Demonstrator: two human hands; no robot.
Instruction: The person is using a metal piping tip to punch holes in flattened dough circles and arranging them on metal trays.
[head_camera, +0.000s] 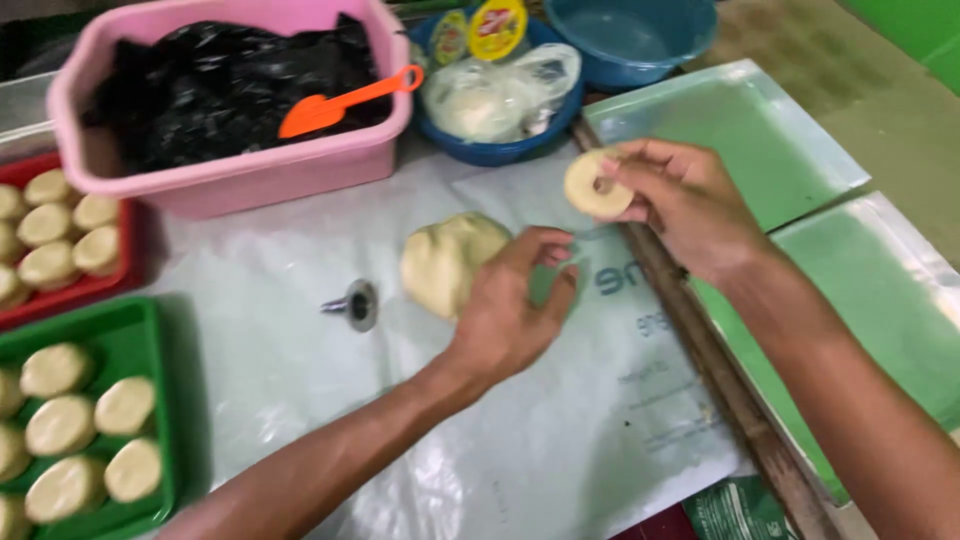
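R hand (690, 205) fingers pinch a ring-shaped dough piece (597, 185). L hand (515, 305) fingers curled together, touching dough lump (450, 262) on tabletop (280, 330).

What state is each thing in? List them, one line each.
Left hand: fingers pinched, resting against the dough lump.
Right hand: holding the dough ring, raised.
Dough ring: flattened, hole in the middle.
Dough lump: unshaped, on the plastic sheet.
Pink tub: lined with black plastic, orange scoop inside.
Green tray: loaded with dough rounds.
Red tray: loaded with dough rounds.
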